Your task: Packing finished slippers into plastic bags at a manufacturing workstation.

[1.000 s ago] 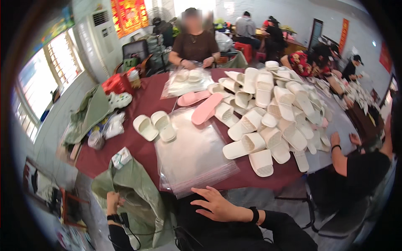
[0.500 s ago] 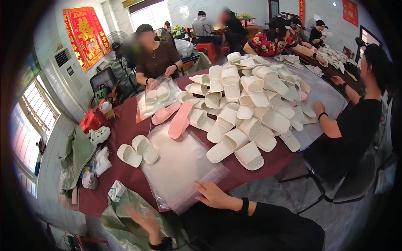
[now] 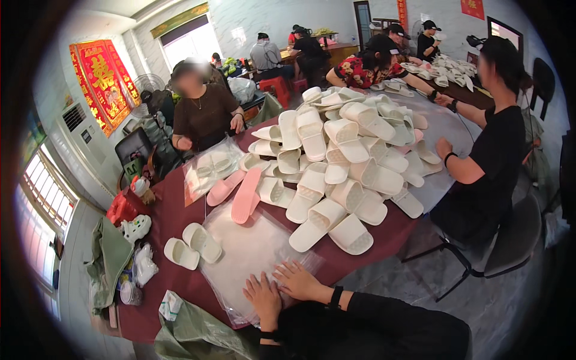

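A stack of clear plastic bags lies on the table's near edge. My left hand rests open on the bags' near part, fingers spread. Close beside it, my right hand also lies open over their right edge. Neither hand holds anything. Left of the bags sits a pair of cream slippers. At the far end of the stack is a pair of pink slippers, one of them overlapping the bags. A large heap of cream slippers covers the table's middle and right.
The dark red tablecloth hangs at the near side, beside a green sack. Bagged slippers lie before a person across the table. Another person sits at right. A jar and a white clog stand left.
My left hand has moved right from over the green sack onto the bags. My right hand stays at their edge. The person opposite has let go of the bagged slippers.
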A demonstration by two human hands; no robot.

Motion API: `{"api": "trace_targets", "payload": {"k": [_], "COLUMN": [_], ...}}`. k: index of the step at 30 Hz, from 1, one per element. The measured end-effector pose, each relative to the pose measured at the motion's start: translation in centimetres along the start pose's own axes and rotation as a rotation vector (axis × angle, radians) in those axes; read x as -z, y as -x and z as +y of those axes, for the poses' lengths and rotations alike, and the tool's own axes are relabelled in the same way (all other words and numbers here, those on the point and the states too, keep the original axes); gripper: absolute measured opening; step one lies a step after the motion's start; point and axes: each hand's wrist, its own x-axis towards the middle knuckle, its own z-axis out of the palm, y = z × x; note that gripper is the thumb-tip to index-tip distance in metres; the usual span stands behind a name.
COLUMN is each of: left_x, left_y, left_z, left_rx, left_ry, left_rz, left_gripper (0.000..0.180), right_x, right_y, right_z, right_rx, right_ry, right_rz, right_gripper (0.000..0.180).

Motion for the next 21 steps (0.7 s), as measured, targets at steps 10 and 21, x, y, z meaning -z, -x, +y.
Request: {"api": "trace_targets", "payload": {"k": [10,21], "left_x": [0.82,0.37], "left_y": [0.14,0.12], "left_z": [-0.4,-0.14], "left_rx": [-0.027,-0.011], "left_ry": [-0.001,0.01], "left_rz": [0.006,-0.028], "left_gripper": [0.044,0.045], "right_x": [-0.27,-0.37], "right_y": [-0.22,0.13], "right_z": [-0.47,-0.11], "right_rx": [0.014,-0.007], "right_ry": [-0.022,-0.029], "right_rz": [0.041,0.032], "right_gripper": [0.051,0.05]}}
